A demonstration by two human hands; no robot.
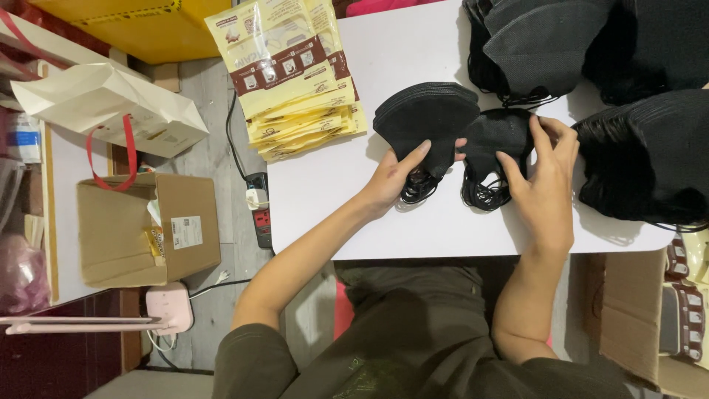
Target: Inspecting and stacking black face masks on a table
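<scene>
On the white table (413,59) my left hand (391,177) grips a stack of folded black face masks (425,118), thumb along its lower edge, with the black ear loops (417,188) dangling below. My right hand (546,174) rests with fingers spread on a second, smaller bunch of black masks (495,137), whose loops (484,193) lie tangled on the table. The two stacks touch side by side.
Large piles of black masks lie at the back (546,41) and right (650,155). A fanned stack of yellow packets (295,81) overhangs the table's left edge. On the floor: a power strip (260,214), cardboard box (148,229), paper bag (111,103).
</scene>
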